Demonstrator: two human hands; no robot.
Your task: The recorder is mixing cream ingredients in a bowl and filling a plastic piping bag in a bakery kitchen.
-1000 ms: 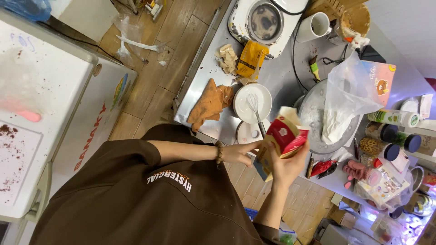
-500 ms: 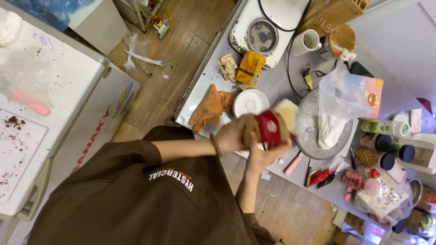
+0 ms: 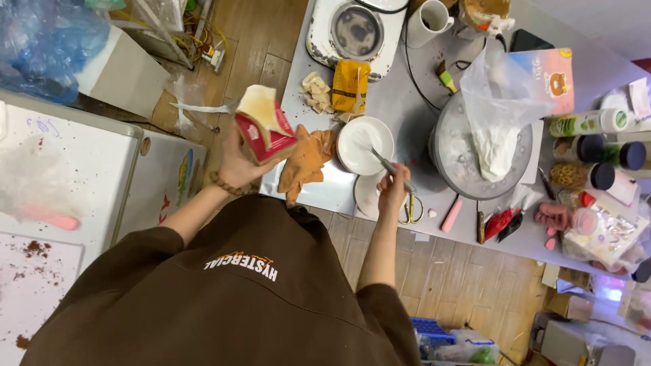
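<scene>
One red carton [image 3: 263, 132] is gripped in the left hand [image 3: 239, 163]; one spoon [image 3: 388, 165] is pinched by the right hand [image 3: 393, 193] over one white bowl [image 3: 365, 144].

Single overhead view, steeply down, counter [image 3: 407, 81] near.

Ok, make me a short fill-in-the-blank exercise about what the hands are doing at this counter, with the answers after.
1. The left hand holds up a red and white ____.
2. The right hand holds a spoon that reaches into the white ____.
3. An orange ____ lies crumpled on the counter beside the bowl.
4. A clear plastic bag rests in the round metal ____.

Answers: carton; bowl; cloth; pan
</scene>
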